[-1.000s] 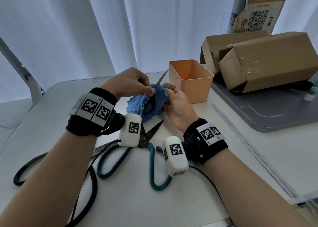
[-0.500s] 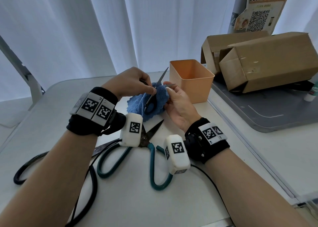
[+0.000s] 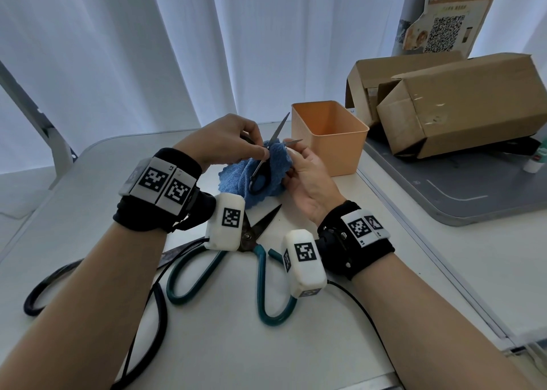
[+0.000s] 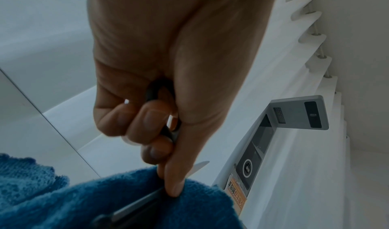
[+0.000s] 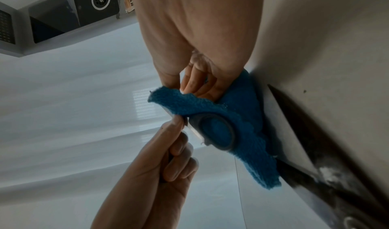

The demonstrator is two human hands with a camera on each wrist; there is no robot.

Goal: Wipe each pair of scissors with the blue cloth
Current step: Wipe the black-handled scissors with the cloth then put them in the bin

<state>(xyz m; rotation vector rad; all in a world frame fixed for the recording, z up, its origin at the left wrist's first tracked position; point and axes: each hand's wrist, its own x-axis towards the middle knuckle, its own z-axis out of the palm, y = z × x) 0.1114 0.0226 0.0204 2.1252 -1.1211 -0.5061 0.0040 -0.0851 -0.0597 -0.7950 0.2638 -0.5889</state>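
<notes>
A small pair of black-handled scissors (image 3: 273, 141) is held above the table with its blades spread. My left hand (image 3: 256, 150) grips one handle ring (image 4: 156, 91), thumb pressed along the blade. The blue cloth (image 3: 275, 167) is bunched around the other blade, and my right hand (image 3: 291, 157) pinches it there. The free handle ring (image 5: 218, 131) lies against the cloth (image 5: 248, 132). A large teal-handled pair (image 3: 260, 265) lies open on the table under my wrists. A large black-handled pair (image 3: 41, 289) lies at the left, partly hidden by my left arm.
An orange bin (image 3: 330, 155) stands just right of my hands. Behind it, cardboard boxes (image 3: 461, 102) sit on a grey tray (image 3: 479, 200). A black cable (image 3: 367, 315) trails from my right wrist. White curtains hang behind the table.
The small scissors and both hands have risen slightly. Both grips are unchanged, and the scissors on the table have not moved.
</notes>
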